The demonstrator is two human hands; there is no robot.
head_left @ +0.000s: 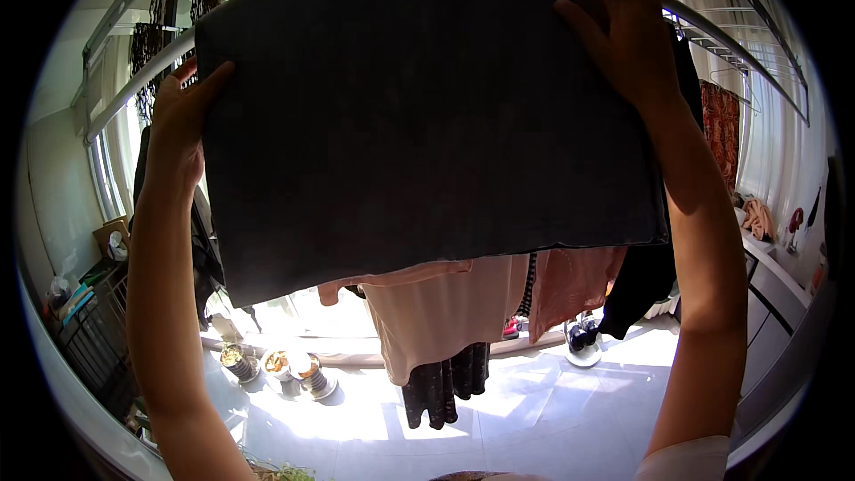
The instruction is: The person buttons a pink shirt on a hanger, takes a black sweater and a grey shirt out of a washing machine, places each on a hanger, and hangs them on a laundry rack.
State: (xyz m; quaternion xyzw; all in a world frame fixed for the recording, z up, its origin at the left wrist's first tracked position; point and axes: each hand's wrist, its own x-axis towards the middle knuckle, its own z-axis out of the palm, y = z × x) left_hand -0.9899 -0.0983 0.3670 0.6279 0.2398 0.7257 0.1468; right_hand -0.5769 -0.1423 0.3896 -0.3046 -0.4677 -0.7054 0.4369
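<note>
A large dark cloth [427, 125] hangs over a drying rail in front of me, its lower edge slanting down to the left. My left hand [183, 111] grips its left edge, thumb in front and the other fingers partly hidden behind. High on the right, my right hand [628, 40] lies against the cloth near the rail, thumb and fingers spread apart. Both arms are raised. Below and behind the cloth hang a pale top [454, 307], a pink garment [574, 285] and a dark patterned garment [445, 387].
Metal drying rails [142, 85] run overhead on both sides. Potted plants [294, 370] stand on the sunlit floor [374, 436] at the left. A dark rack [93, 347] with items on it is at far left; a white cabinet [775, 276] is at right.
</note>
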